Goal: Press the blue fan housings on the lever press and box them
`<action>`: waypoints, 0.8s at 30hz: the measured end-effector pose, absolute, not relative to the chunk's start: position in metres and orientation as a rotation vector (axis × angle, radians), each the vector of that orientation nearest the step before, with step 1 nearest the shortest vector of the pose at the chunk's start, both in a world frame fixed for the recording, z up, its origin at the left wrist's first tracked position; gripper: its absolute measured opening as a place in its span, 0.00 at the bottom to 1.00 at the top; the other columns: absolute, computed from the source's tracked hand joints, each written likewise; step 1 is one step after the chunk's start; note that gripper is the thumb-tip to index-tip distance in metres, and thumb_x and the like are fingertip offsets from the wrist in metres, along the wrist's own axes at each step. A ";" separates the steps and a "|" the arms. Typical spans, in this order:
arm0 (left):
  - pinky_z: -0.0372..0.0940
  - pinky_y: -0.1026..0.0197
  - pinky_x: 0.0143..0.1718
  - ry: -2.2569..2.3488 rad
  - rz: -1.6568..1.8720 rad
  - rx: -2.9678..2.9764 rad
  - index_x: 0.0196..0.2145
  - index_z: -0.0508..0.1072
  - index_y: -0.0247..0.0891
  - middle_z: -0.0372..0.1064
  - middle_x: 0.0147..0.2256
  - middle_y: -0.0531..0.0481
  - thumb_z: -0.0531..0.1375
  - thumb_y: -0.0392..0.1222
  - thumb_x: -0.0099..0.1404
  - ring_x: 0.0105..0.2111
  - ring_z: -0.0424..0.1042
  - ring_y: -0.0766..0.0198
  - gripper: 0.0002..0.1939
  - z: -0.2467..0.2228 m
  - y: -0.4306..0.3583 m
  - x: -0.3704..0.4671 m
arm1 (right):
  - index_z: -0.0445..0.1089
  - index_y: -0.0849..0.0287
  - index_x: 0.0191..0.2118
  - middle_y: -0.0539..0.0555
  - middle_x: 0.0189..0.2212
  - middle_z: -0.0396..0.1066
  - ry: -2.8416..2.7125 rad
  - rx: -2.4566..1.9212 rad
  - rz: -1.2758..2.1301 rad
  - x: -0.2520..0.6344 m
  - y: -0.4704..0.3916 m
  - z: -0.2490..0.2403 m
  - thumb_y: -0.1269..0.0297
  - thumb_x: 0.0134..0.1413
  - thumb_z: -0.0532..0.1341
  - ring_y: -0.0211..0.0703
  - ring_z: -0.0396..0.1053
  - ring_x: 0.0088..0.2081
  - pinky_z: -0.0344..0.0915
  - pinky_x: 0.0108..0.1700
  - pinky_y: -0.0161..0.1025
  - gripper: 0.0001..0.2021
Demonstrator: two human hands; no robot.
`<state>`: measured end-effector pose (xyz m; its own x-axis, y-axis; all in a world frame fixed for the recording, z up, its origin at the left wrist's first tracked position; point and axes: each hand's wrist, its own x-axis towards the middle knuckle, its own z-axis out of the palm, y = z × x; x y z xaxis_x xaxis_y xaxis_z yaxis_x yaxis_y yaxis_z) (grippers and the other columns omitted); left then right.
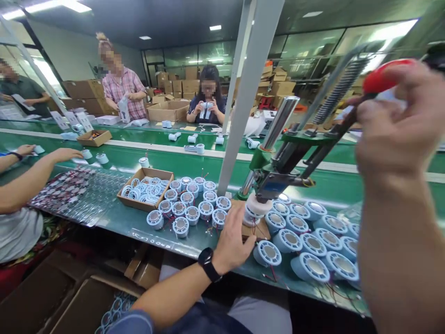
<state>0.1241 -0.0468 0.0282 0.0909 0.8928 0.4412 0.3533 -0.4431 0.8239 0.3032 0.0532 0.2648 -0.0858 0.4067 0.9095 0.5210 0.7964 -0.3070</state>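
Note:
My right hand (392, 116) is wrapped around the red handle (385, 76) of a hand-lever press (278, 162), raised at the upper right. Under the press's white round head (259, 204) sits a light blue round motor housing (253, 218) with thin wires, on a brown board (262, 229). My left hand (232, 239), with a black watch on the wrist, lies at the left side of that housing, fingers stretched and thumb apart. Whether its fingertips touch the housing is hard to see. More such housings (290, 240) with silver discs stand to the right, and another group (179, 208) stands to the left.
A carton of blue rings (146, 188) stands left on the bench. A grey post (243, 93) rises beside the press. Behind runs a green conveyor (167, 155) with scattered blue parts. A co-worker's arm (45, 164) reaches in at left; other people work across the belt.

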 end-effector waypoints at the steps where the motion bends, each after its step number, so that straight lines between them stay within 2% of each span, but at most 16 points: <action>1: 0.47 0.42 0.69 1.273 1.360 1.905 0.66 0.53 0.37 0.50 0.66 0.40 0.59 0.35 0.62 0.68 0.47 0.49 0.36 0.030 -0.053 0.105 | 0.66 0.43 0.59 0.48 0.60 0.59 -1.601 -0.702 -0.115 0.291 0.052 0.253 0.58 0.64 0.54 0.55 0.63 0.59 0.63 0.51 0.49 0.19; 4: 0.52 0.43 0.67 1.597 1.443 1.967 0.63 0.60 0.38 0.57 0.63 0.42 0.55 0.34 0.66 0.65 0.53 0.52 0.27 0.042 -0.049 0.019 | 0.57 0.55 0.64 0.60 0.58 0.60 -1.317 -0.785 -0.055 0.266 0.029 0.181 0.64 0.55 0.60 0.53 0.61 0.61 0.62 0.59 0.54 0.30; 5: 0.55 0.45 0.66 1.741 1.439 1.978 0.60 0.62 0.36 0.61 0.60 0.41 0.53 0.33 0.67 0.63 0.58 0.53 0.23 0.047 -0.041 -0.016 | 0.52 0.59 0.66 0.63 0.59 0.59 -1.269 -0.895 0.010 0.260 0.020 0.151 0.62 0.51 0.63 0.55 0.60 0.62 0.60 0.60 0.57 0.37; 7: 0.57 0.46 0.64 2.049 1.183 2.002 0.55 0.66 0.30 0.67 0.55 0.39 0.50 0.30 0.68 0.58 0.64 0.54 0.19 0.058 -0.018 -0.088 | 0.40 0.64 0.70 0.67 0.63 0.54 -1.232 -1.178 0.211 0.249 0.007 0.099 0.57 0.43 0.66 0.58 0.57 0.63 0.57 0.62 0.59 0.51; 9: 0.59 0.44 0.61 2.121 1.050 1.978 0.49 0.68 0.25 0.71 0.49 0.37 0.49 0.26 0.66 0.53 0.68 0.53 0.16 0.066 0.008 -0.145 | 0.33 0.66 0.71 0.69 0.63 0.52 -1.241 -1.432 0.403 0.237 0.003 0.063 0.54 0.39 0.67 0.61 0.56 0.63 0.54 0.63 0.59 0.58; 11: 0.63 0.47 0.56 2.093 0.925 2.008 0.44 0.71 0.25 0.74 0.44 0.38 0.55 0.27 0.64 0.48 0.72 0.54 0.11 0.067 0.030 -0.180 | 0.35 0.67 0.71 0.70 0.61 0.57 -1.230 -1.562 0.461 0.226 0.006 0.047 0.54 0.39 0.67 0.63 0.60 0.60 0.55 0.62 0.58 0.58; 14: 0.66 0.55 0.50 1.997 0.784 2.100 0.38 0.72 0.26 0.75 0.37 0.43 0.61 0.29 0.61 0.40 0.74 0.58 0.06 0.059 0.048 -0.195 | 0.40 0.65 0.70 0.68 0.56 0.62 -1.157 -1.581 0.343 0.216 0.013 0.041 0.53 0.42 0.65 0.63 0.62 0.58 0.56 0.61 0.56 0.53; 17: 0.66 0.60 0.49 1.976 0.789 2.158 0.34 0.72 0.25 0.74 0.34 0.46 0.60 0.33 0.64 0.38 0.74 0.63 0.05 0.051 0.055 -0.195 | 0.35 0.64 0.71 0.66 0.55 0.63 -1.119 -1.527 0.245 0.213 0.015 0.037 0.50 0.44 0.65 0.58 0.66 0.54 0.60 0.58 0.53 0.55; 20: 0.65 0.56 0.50 2.051 0.939 2.147 0.33 0.72 0.25 0.72 0.33 0.47 0.55 0.34 0.68 0.38 0.73 0.62 0.09 0.057 0.055 -0.196 | 0.33 0.64 0.71 0.68 0.60 0.57 -1.127 -1.496 0.168 0.214 0.015 0.031 0.48 0.44 0.65 0.55 0.67 0.51 0.62 0.56 0.52 0.56; 22: 0.65 0.51 0.52 2.085 1.074 2.135 0.38 0.73 0.23 0.72 0.36 0.45 0.52 0.32 0.69 0.41 0.73 0.59 0.11 0.067 0.045 -0.188 | 0.33 0.64 0.71 0.68 0.61 0.55 -1.150 -1.490 0.124 0.216 0.015 0.028 0.48 0.45 0.65 0.57 0.65 0.53 0.62 0.57 0.53 0.56; 24: 0.65 0.50 0.52 2.042 1.203 2.163 0.43 0.73 0.25 0.72 0.40 0.44 0.51 0.32 0.70 0.45 0.71 0.58 0.13 0.073 0.022 -0.165 | 0.33 0.64 0.71 0.68 0.60 0.55 -1.176 -1.487 0.094 0.218 0.016 0.027 0.48 0.46 0.65 0.58 0.63 0.56 0.62 0.57 0.54 0.55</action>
<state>-0.1647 0.0224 0.0728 -0.0902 0.8318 0.5477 0.8821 -0.1886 0.4317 0.2182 0.0161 0.0267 0.4896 0.6886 0.5349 0.5943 0.1853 -0.7826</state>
